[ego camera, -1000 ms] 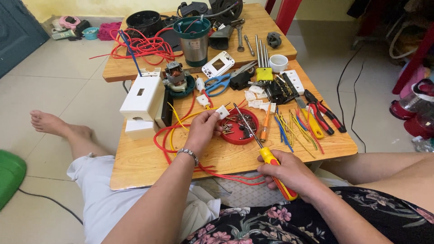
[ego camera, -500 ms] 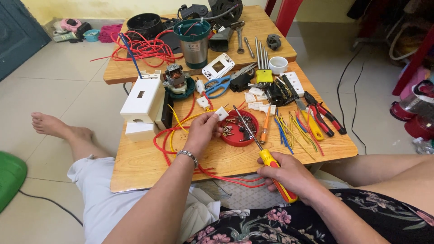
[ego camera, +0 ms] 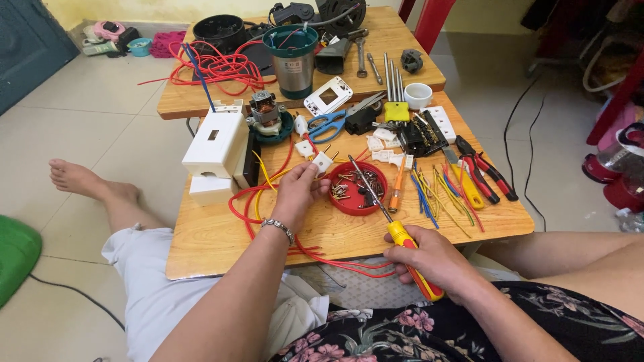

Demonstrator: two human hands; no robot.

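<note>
Looking down from the head camera, your left hand [ego camera: 295,191] rests on the bench [ego camera: 221,245] with its fingers curled around a small white connector [ego camera: 323,161] that has red wires [ego camera: 268,201] running into it; the connector sits just left of the red dish [ego camera: 357,188] of screws. Your right hand [ego camera: 429,258] is closed around the yellow and red handle of a screwdriver [ego camera: 396,231], whose thin shaft slants up over the dish and ends near the connector.

The connector looks light, hard and brittle, so I judge a firm pinch on its 2 flat sides will serve better than pressure on the thin metal prongs. The wires are soft and springy and will likely tug the piece back when you let it go. The screwdriver is stiff, and its handle gives you a sure hold, but the tip is small and could slip off a screw head.

Room is tight. The dish touches the working spot and could spill if knocked. A white box [ego camera: 216,142] stands close on the left, and loose coloured wires [ego camera: 436,194] and pliers [ego camera: 486,175] crowd the right. The near edge of the bench lies just under your wrists, with red loops hanging over it. Bare wood in front of your left forearm looks like the best free space.
</note>
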